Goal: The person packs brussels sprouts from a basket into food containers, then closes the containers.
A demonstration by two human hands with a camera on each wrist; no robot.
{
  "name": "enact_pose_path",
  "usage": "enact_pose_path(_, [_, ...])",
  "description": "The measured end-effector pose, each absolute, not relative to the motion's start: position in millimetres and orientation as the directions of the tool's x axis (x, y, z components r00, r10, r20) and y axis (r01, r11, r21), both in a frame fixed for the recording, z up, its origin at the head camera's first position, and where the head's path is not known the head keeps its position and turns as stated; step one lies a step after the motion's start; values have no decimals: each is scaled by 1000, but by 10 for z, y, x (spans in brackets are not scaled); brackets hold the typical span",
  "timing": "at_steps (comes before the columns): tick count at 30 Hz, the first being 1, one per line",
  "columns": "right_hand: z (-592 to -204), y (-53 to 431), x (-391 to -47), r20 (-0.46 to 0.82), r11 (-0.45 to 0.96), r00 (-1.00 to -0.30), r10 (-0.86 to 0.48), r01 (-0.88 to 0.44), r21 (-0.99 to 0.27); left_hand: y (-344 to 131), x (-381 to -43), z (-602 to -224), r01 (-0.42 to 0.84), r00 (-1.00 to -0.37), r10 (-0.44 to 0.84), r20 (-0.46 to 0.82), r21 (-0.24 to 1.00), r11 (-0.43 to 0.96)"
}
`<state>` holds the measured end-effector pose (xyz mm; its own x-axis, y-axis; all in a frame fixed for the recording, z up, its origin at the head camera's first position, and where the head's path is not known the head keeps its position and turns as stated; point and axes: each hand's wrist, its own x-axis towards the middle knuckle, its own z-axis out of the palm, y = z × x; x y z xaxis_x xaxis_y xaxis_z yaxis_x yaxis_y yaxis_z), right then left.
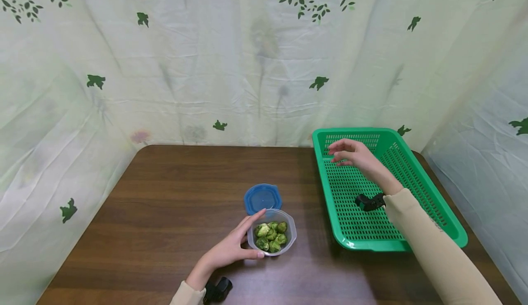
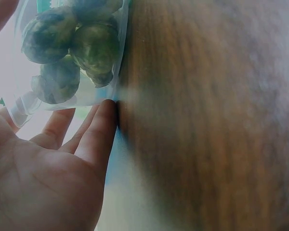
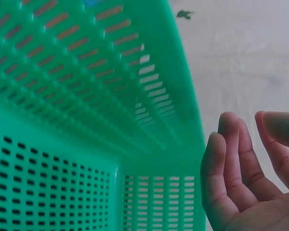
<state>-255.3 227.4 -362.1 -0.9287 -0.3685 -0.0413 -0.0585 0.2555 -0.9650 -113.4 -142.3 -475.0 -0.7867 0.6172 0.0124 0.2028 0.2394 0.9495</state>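
Note:
A clear plastic container (image 1: pixel 292 235) holding several Brussels sprouts (image 1: pixel 271 236) stands on the table. My left hand (image 1: pixel 231 245) grips it from the left, the thumb at its near side and the index finger along the far rim. The left wrist view shows the fingers against the container wall, with sprouts (image 2: pixel 58 77) visible through the plastic. Over the far part of a green basket (image 1: pixel 350 243) hovers my right hand (image 1: pixel 350 154), its fingers loosely bent and nothing between them. In the right wrist view, that hand (image 3: pixel 255 173) is beside the basket's slotted wall (image 3: pixel 149 96).
Just behind the container lies a round blue lid (image 1: pixel 262 198). The brown wooden table (image 1: pixel 173 204) extends to the left. A pale curtain (image 1: pixel 231 67) with leaf prints hangs behind the table and along its sides. The basket occupies the table's right side.

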Motion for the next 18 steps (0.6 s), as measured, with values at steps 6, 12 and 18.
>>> enact_pose_path(6, [-3669,2364,-2654,-53,284,-941,-335,-47,-958,-1426,-1137,-4763,200,-790,613,5,947,250])
enact_pose_path(12, [-3755,2479,-2765,-84,312,-948,-306,-17,-950,-1426,-1141,-4774,211,-788,616,15,945,248])
enact_pose_path(18, [-3846,2565,-2876,-120,332,-949,-292,17,-943,-1427,-1138,-4761,200,-793,609,2,945,258])
